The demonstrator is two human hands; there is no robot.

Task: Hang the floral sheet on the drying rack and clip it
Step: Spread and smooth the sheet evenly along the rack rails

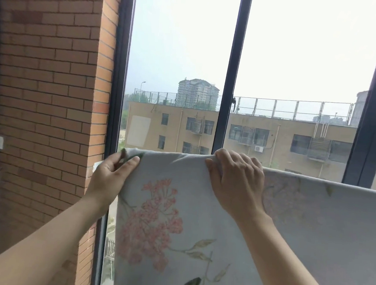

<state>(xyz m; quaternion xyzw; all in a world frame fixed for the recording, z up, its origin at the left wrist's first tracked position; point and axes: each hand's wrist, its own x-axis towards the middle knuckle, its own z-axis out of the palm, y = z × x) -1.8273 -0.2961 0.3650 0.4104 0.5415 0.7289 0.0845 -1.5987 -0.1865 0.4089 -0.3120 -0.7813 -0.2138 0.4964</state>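
The floral sheet (221, 222) hangs draped by its top edge in front of the window (178, 41), its support hidden under the cloth — the left hand (111, 172) pinches the top left corner between thumb and fingers, while the right hand (235, 179) curls its fingers over the top edge, gripping it.

Floral sheet (199, 221) draped, hanging in front of the window (230, 78).
I see pale fabric with pink blossom clusters and green leaves. The top fold runs straight, sloping down to the right. Left corner bunched, rest hangs flat.
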